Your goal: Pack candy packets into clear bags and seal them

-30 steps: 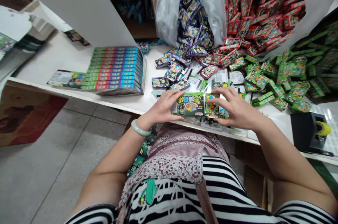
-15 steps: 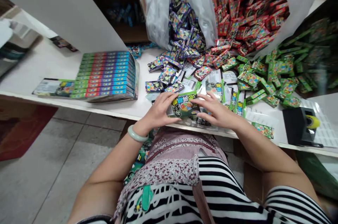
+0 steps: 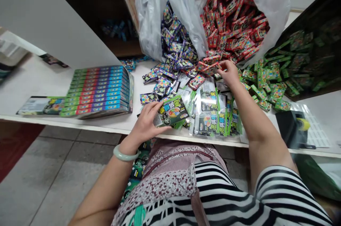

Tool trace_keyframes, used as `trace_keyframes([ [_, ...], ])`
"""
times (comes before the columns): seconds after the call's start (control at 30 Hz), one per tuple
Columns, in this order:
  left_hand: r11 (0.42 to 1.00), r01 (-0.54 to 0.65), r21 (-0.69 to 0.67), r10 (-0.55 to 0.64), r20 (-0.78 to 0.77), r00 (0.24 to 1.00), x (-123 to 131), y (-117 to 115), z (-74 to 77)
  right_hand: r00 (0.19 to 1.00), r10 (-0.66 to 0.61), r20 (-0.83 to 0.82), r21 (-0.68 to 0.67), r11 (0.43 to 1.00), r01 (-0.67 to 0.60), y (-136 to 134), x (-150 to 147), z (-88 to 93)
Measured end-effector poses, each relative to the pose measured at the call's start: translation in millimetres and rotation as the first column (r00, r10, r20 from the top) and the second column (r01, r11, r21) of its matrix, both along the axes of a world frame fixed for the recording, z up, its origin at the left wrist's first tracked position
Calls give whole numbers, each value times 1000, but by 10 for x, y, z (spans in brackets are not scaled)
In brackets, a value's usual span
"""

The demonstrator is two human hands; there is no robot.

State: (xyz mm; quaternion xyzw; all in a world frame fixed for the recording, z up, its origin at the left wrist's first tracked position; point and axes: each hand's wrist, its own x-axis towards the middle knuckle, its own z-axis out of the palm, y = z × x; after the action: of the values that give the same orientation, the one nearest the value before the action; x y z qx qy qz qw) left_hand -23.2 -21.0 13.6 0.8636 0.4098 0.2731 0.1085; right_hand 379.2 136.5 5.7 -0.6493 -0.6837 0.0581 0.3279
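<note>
Left hand (image 3: 145, 125) grip holding green packet (image 3: 172, 111) at worktop (image 3: 117, 123) edge. Right hand (image 3: 229, 71) fingers closing on red box (image 3: 211, 65); best pinched singly, packet kept level.

A white table (image 3: 39, 77) carries everything. Left of the left hand's (image 3: 145, 125) grip lies a stack of flat boxes (image 3: 98, 89). Just right of it lie clear sleeves (image 3: 213, 112). Around the right hand (image 3: 229, 71) lie loose small packs (image 3: 170, 77). Far right stands a tape dispenser (image 3: 291, 130).
</note>
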Motion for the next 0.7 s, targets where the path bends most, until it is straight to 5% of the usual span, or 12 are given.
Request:
trace_keyframes([
  [0.13, 1000, -17, 10, 17, -3, 1000, -45, 43, -31, 969, 188, 162, 83, 976, -203, -695, -133, 82],
  [0.27, 1000, -1, 22, 1, -8, 1000, -47, 56, -59, 836, 381, 395, -85, 921, -380, -1229, -231, 107],
  [0.57, 999, 27, 40, -26, -22, 999, 54, -7, -34, 868, 395, 301, -298, 903, -308, -1103, -125, 97],
  [0.7, 999, 39, -28, -40, -11, 999, 68, -10, -34, 859, 503, 98, -168, 859, -484, -1285, -211, 271],
])
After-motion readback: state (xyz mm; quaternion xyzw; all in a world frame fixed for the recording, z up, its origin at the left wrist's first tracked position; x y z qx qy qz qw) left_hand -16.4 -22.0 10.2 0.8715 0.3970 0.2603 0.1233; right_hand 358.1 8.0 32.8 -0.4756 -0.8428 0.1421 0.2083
